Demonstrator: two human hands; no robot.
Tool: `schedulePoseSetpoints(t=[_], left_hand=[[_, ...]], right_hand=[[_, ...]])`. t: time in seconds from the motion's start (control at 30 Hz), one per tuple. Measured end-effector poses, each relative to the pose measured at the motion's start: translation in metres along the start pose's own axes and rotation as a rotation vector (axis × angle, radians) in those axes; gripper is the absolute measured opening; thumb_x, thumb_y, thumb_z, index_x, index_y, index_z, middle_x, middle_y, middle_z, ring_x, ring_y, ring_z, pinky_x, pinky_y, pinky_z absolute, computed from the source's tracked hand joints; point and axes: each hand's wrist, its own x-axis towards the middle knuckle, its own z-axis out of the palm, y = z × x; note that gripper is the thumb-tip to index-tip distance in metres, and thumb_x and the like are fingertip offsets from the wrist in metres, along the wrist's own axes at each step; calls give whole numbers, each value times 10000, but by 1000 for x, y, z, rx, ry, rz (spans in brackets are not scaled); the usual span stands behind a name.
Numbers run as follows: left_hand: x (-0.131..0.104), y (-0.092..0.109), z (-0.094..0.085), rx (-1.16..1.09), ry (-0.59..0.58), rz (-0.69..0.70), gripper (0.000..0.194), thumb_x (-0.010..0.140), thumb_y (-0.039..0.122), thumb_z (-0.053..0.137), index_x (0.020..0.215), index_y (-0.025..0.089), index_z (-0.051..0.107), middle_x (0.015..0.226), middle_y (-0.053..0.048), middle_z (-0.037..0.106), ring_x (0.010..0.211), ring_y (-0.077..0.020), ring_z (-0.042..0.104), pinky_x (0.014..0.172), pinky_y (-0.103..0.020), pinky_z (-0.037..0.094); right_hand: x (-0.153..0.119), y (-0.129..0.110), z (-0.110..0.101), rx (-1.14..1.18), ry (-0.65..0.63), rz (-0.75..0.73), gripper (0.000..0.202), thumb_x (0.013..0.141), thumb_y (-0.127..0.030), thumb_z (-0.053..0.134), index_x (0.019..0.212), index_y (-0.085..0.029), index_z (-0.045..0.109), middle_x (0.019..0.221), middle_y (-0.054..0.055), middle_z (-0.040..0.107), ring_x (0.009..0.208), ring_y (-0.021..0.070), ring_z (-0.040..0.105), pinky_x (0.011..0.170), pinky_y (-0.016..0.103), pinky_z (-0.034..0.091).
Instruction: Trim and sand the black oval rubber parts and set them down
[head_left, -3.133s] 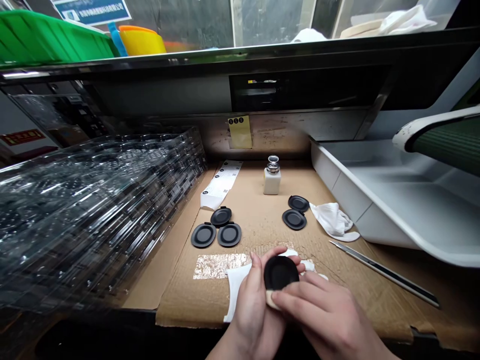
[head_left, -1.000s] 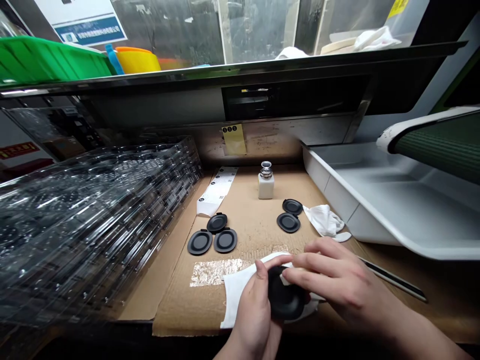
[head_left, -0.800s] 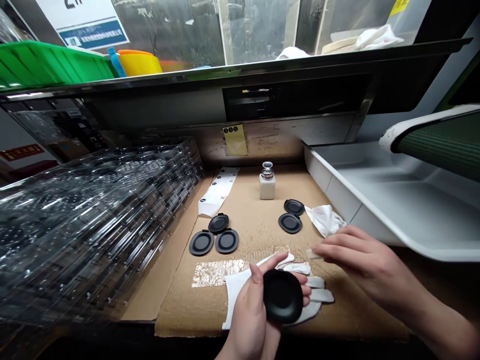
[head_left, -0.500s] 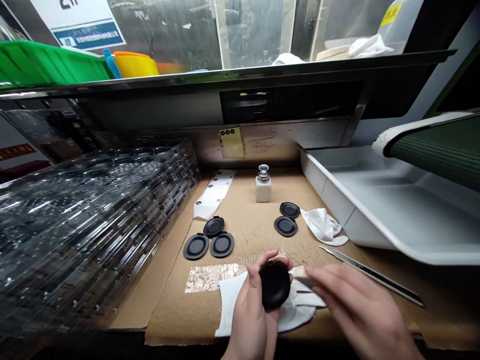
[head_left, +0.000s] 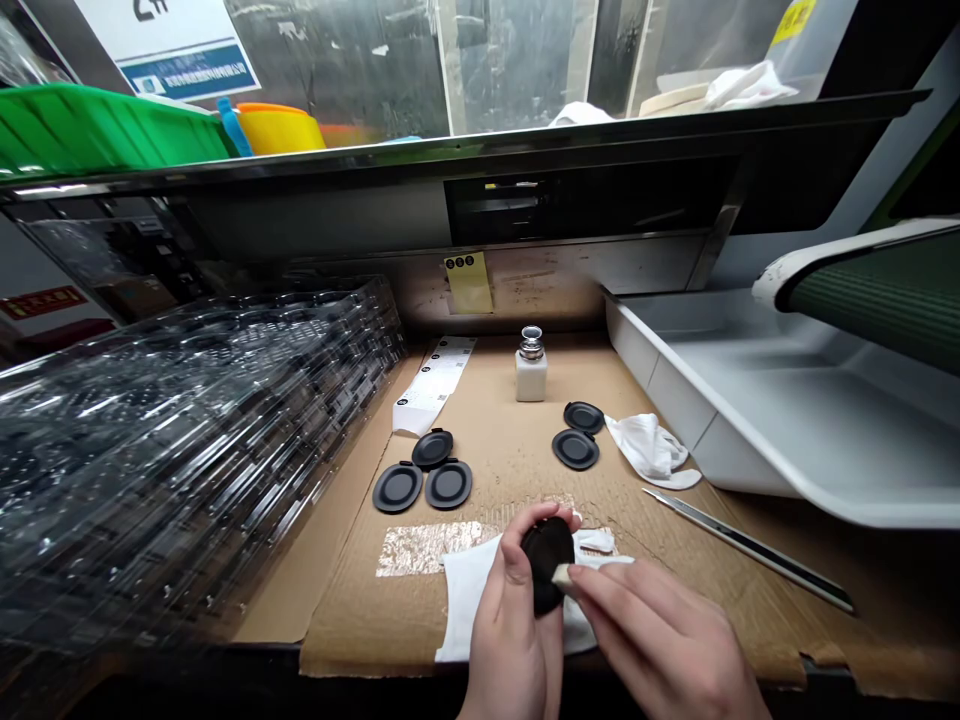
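My left hand is wrapped round a black round part, held tilted above a white glove on the cardboard. In my right hand a small whitish block is pinched between thumb and fingers, its tip against the black part's face. Three black discs lie together to the left. Two more discs rest farther back, beside a crumpled white cloth. Behind them stands a white bottle with a metal top.
Clear plastic trays are stacked at the left. A utility knife lies at the right, below a large white bin. A label sheet lies near the back, under an overhead shelf.
My right hand has moved left, bringing the whitish block onto the black part. The black part has turned slightly in my left hand. The whole view has shifted a little.
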Motion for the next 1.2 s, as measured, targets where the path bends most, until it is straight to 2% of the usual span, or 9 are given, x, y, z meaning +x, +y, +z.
schedulePoseSetpoints(t=[0.4,0.6,0.93,1.1,1.2], left_hand=[[2,1,3,-54,22,-36,420,840,472,378,968,155,622,1012,-125,643,1049,-234,541,980,-368,327],[3,0,3,-59,22,-30,402,821,479,423,961,166,632,1005,-118,636,1034,-233,535,981,-380,325],[6,1,3,-67,29,-35,421,839,471,381,947,151,633,985,-119,641,1012,-229,549,979,-372,331],[6,6,3,-111,25,-69,400,853,436,375,945,141,629,990,-113,651,1010,-224,568,982,-364,345],[7,12,4,-144,34,-93,391,848,427,399,946,126,628,990,-125,661,1014,-244,579,985,-370,349]], right_hand=[[3,2,-5,52,-4,1,247,798,-72,469,995,-132,604,651,26,612,568,102,571,517,193,483],[3,4,-5,17,-14,13,255,791,-66,485,1006,-144,598,709,36,629,611,110,582,557,206,494],[4,0,-3,50,-21,-9,227,805,-77,481,993,-135,595,654,27,609,563,101,553,514,196,478],[0,17,-10,4,-33,43,251,806,-86,502,1033,-150,590,776,46,635,697,122,595,641,217,499],[-3,33,-21,-76,71,127,305,782,-93,557,1075,-174,574,879,45,641,792,133,591,727,241,483]])
